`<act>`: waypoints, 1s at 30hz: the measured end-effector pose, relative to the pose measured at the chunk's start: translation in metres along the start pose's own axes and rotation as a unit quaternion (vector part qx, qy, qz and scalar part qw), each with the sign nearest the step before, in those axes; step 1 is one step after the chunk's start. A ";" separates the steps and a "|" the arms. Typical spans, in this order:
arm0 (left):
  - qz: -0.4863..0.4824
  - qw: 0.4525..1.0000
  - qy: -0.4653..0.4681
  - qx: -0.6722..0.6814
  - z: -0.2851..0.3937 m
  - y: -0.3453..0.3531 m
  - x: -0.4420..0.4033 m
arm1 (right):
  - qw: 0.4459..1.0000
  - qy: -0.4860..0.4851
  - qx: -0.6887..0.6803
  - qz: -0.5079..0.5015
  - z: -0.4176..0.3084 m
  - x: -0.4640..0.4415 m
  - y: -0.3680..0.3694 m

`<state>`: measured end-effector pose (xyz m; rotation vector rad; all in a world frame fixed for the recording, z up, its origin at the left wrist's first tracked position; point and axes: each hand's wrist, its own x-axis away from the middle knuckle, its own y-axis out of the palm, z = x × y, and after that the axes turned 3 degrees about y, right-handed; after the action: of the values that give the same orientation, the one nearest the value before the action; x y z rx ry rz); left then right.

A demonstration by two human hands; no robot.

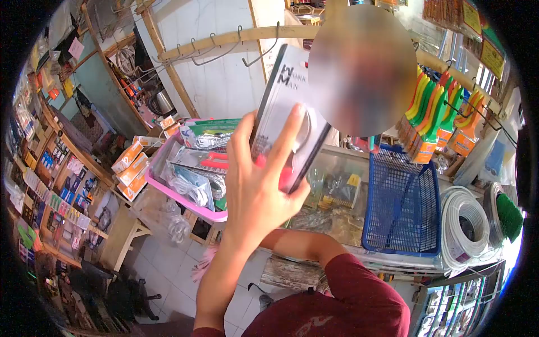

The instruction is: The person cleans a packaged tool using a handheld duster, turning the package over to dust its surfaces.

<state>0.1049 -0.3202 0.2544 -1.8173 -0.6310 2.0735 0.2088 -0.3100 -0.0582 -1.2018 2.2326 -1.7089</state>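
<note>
My left hand (261, 182) is raised in front of me, its fingers closed around a flat blister pack (287, 104) lettered "Work Man". The pack is tilted, with a dark edge down its right side. A curved pale part and something red show through its front; my fingers cover much of it, and I cannot tell which tool is inside. My right forearm (300, 244) crosses low behind my left wrist, and the right hand itself is hidden there. Left of the pack, a pink basket (182, 196) holds several packaged tools, one with red handles.
A blue plastic basket (401, 210) stands on the glass counter (342, 160). Coils of white cable (465, 227) lie at its right. Paintbrushes (429, 121) hang above, and metal hooks (213, 39) line a wooden rail. Orange boxes (132, 168) sit left. A blurred round patch hides the upper right.
</note>
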 end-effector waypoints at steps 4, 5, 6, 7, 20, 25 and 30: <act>-0.018 1.000 -0.006 -0.001 -0.008 0.002 -0.020 | 1.000 0.007 0.004 0.001 -0.002 -0.001 0.000; -0.022 1.000 -0.009 0.005 -0.010 0.003 -0.025 | 1.000 0.007 0.004 0.001 -0.004 -0.001 -0.001; -0.029 0.999 -0.016 0.012 -0.011 0.005 -0.028 | 1.000 0.007 0.005 0.000 -0.005 0.000 0.001; -0.038 0.999 -0.024 0.021 -0.012 0.007 -0.030 | 1.000 0.005 0.005 -0.001 -0.005 0.000 0.002; -0.112 0.987 -0.091 0.069 -0.020 0.034 -0.039 | 1.000 -0.001 -0.008 0.007 0.003 -0.001 0.006; -0.096 0.991 -0.093 0.030 -0.033 0.104 -0.053 | 1.000 -0.011 -0.020 0.013 0.004 -0.002 0.006; -0.044 0.995 -0.094 -0.007 -0.057 0.188 -0.076 | 0.999 -0.017 -0.028 0.024 0.009 0.002 0.004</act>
<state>0.1820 -0.5123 0.2165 -1.5829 -0.7611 2.2027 0.2098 -0.3177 -0.0643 -1.1689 2.2840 -1.6060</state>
